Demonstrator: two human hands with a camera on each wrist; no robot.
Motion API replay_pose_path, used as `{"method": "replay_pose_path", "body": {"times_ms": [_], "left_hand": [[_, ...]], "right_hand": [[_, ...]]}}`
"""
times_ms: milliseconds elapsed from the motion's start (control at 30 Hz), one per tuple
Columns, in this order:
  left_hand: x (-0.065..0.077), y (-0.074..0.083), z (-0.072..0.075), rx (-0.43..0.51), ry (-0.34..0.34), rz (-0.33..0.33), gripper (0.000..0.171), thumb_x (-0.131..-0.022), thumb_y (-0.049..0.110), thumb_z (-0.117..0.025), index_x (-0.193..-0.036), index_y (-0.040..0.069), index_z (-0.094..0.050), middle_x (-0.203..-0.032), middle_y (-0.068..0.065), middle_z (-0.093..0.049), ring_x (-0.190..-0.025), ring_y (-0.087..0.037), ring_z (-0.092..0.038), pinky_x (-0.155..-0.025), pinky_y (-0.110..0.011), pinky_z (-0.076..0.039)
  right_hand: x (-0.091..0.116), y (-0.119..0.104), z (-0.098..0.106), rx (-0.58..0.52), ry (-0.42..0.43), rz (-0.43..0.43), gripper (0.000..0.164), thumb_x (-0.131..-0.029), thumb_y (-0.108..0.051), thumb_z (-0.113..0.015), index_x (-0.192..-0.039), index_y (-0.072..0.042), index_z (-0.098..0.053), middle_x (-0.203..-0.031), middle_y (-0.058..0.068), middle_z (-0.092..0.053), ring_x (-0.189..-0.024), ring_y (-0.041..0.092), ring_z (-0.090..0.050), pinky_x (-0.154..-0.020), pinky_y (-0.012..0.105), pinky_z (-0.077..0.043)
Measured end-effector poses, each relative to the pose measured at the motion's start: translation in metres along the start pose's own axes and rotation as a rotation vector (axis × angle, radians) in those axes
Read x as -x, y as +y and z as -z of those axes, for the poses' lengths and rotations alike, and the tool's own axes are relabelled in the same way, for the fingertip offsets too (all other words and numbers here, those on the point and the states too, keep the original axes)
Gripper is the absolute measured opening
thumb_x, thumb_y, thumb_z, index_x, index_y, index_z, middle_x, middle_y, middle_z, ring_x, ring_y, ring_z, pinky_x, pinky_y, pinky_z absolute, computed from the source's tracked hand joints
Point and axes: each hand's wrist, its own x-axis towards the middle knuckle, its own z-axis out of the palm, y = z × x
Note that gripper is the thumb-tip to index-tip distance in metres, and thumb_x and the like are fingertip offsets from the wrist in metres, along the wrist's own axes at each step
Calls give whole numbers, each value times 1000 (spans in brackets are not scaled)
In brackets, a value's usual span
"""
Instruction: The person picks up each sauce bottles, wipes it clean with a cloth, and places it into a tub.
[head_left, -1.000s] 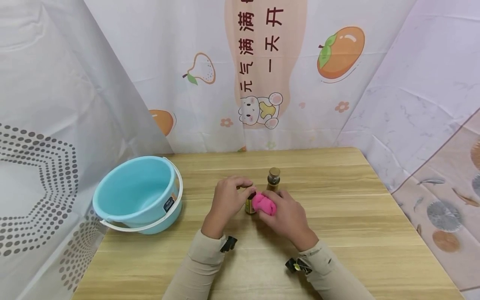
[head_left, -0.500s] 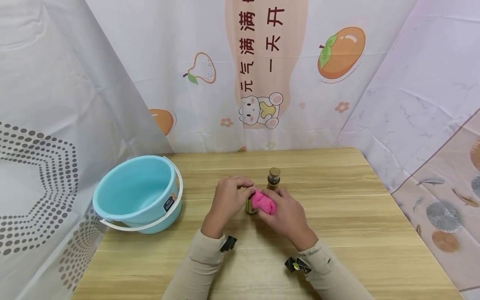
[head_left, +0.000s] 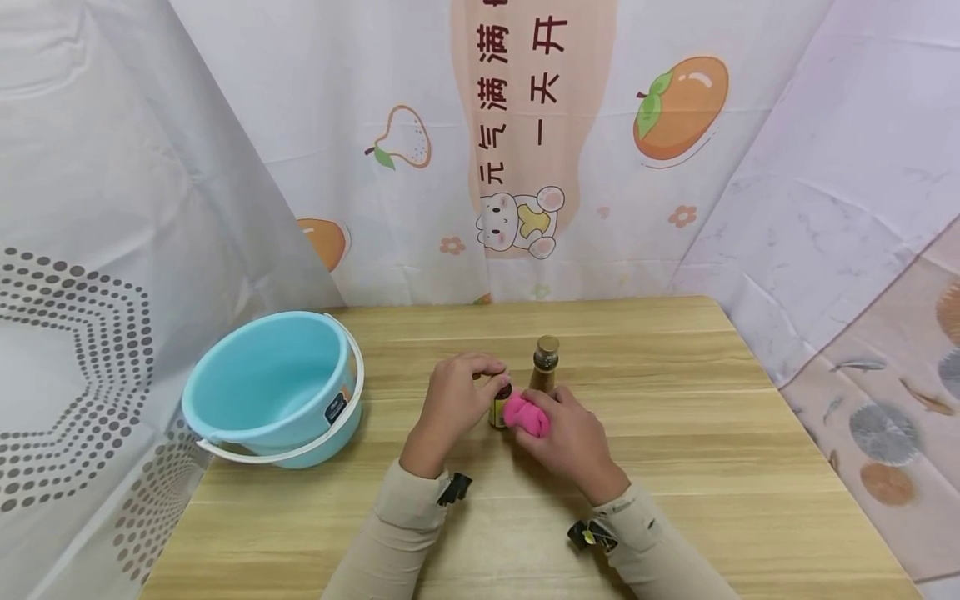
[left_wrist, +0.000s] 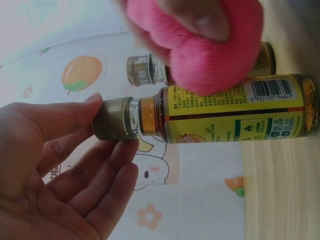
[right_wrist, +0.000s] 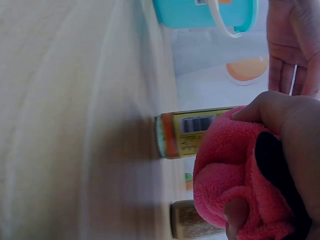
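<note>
A small glass bottle (left_wrist: pixel 215 117) with amber contents and a yellow barcoded label stands upright on the table. My left hand (head_left: pixel 459 400) pinches its brown cap (left_wrist: pixel 112 119) between thumb and fingertips. In my right hand (head_left: pixel 573 437) is a bunched pink plush cloth (head_left: pixel 527 416), held at the bottle's right side. The right wrist view shows this cloth (right_wrist: pixel 225 170) with a dark patch on it, covering the bottle's upper part there. Just behind stands a second capped glass bottle (head_left: pixel 546 362), partly hidden by the right hand and cloth.
A light blue bucket (head_left: pixel 318 446) with a white handle stands at the table's left side. Wood-patterned tabletop (head_left: pixel 675 392) stretches to the right of the hands. Printed curtains (head_left: pixel 420 208) hang behind the table and along both sides.
My right hand and the pink cloth have shifted slightly downward along the bottle, so more of the rear bottle shows. The left hand keeps its place at the cap.
</note>
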Motion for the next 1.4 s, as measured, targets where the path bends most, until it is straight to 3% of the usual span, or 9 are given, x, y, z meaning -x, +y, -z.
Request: {"method": "replay_pose_path", "body": {"times_ms": [367, 633, 1000, 1200, 1400], "left_hand": [[1, -2, 0, 11, 2, -14, 12, -92, 20, -81, -100, 12, -84, -107, 0, -80, -102, -18, -75, -86, -38, -63], [0, -2, 2, 19, -16, 10, 16, -94, 25, -79, -104, 13, -82, -107, 1, -80, -101, -17, -75, -86, -40, -62], [6, -1, -3, -129, 91, -37, 24, -91, 36, -81, -105, 16, -80, -111, 1, -74, -103, -21, -72, -86, -41, -61], [8, 1, -5, -141, 118, -41, 12, -90, 29, -83, -93, 17, -82, -99, 3, -75, -98, -18, -71, -86, -39, -60], [7, 1, -5, -136, 138, -53, 12, -90, 28, -83, -92, 16, -82, -101, 3, -77, -98, -17, -73, -89, -41, -60]], "right_hand": [[5, 5, -14, 20, -113, -60, 58, -81, -52, -80, -132, -28, -69, -98, 5, -58, -63, 13, -48, -48, 28, -36], [5, 7, -19, 39, -126, -56, 57, -80, -51, -80, -132, -29, -69, -99, 5, -59, -61, 14, -49, -48, 29, -37], [7, 8, -19, 43, -156, -77, 57, -82, -53, -79, -132, -29, -69, -98, 5, -59, -62, 14, -49, -48, 29, -37], [7, 8, -17, 38, -170, -68, 56, -82, -54, -79, -132, -30, -69, -97, 4, -58, -62, 14, -49, -49, 29, -37], [0, 8, -14, 46, -203, -60, 53, -82, -55, -78, -128, -29, -71, -95, 4, -59, -63, 15, -49, -48, 29, -38]]}}
